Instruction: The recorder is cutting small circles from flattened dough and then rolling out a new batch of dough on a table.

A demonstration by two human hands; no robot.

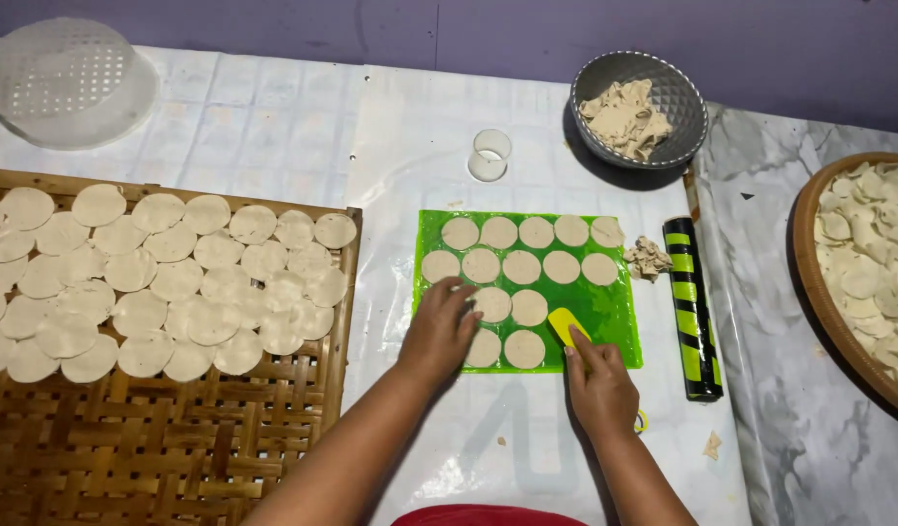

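A green mat [614,321] lies in the middle with several round dough discs [521,267] on it in rows. My left hand [437,331] rests on the mat's left side, fingers down on a disc at its near left. My right hand [599,388] grips a yellow scraper [564,324], whose blade touches the mat beside the nearest disc [524,349]. A small heap of dough scraps [648,257] sits at the mat's right edge.
A woven bamboo tray [176,438] at left holds several dough discs. A perforated white bowl [64,83] is far left, a clear round cutter [490,154] behind the mat, a grey bowl of scraps [685,102] far right, a black-and-green roller [690,307], a round tray [809,263] of discs.
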